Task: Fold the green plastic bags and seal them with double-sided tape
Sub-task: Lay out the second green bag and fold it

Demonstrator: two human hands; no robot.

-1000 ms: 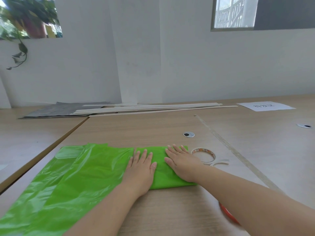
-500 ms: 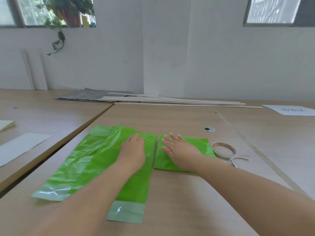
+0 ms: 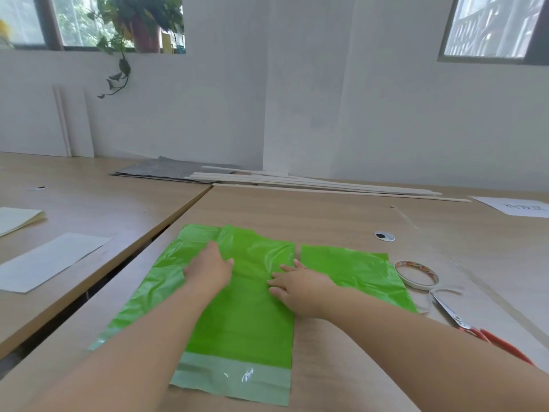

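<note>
Green bag (image 3: 237, 316) flat on desk (image 3: 326, 215), left hand (image 3: 208, 270) and right hand (image 3: 300, 285) spread, pressing it smooth; folding step, judged; next calls for turning an edge over.

right hand (image 3: 300, 285) moved onto the unfolded bag (image 3: 246, 319).

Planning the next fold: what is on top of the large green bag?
The left hand and right hand, fingers pressing the large green bag. Anything beneath it is hidden.
</note>
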